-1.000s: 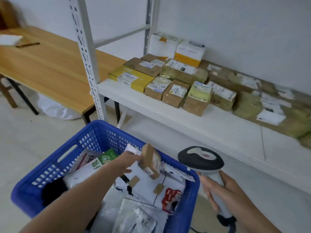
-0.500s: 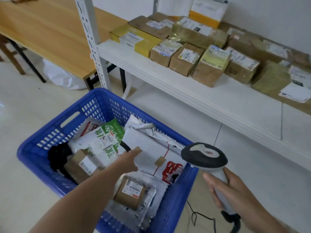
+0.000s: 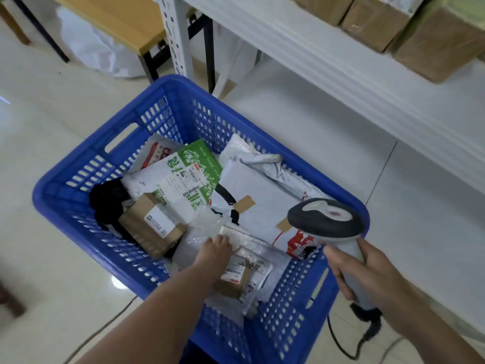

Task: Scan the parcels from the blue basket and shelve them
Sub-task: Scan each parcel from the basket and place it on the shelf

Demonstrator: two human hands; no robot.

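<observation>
Since half a second ago, the left hand [image 3: 215,249] has been lowered deeper into the blue basket [image 3: 78,179], and the view has been tipped down so that the shelf [image 3: 341,74] is cut off at the top. The fingertips are laid on a clear bubble-wrap parcel [image 3: 199,232] near the basket's near wall; whether it is gripped or only touched cannot be told.

Two small cardboard boxes are counted in the basket: one labelled box [image 3: 152,227] lies just left of the hand, and the other box [image 3: 233,279] is partly covered by the forearm. Behind them lie a green-and-white mailer [image 3: 189,174], a white mailer [image 3: 262,195] patched with two strips of brown tape, a crumpled grey bag [image 3: 262,161] and a black item [image 3: 107,200] that is hard to make out.

A scanner [image 3: 325,222] is held over the basket's right rim, its handle clasped in the right hand [image 3: 372,274]; part of the white mailer is hidden by its head. A black cable [image 3: 338,340] trails from the handle.

Three brown boxes [image 3: 375,22] on the shelf are cropped. A wooden table [image 3: 118,19] is seen at the upper left.
</observation>
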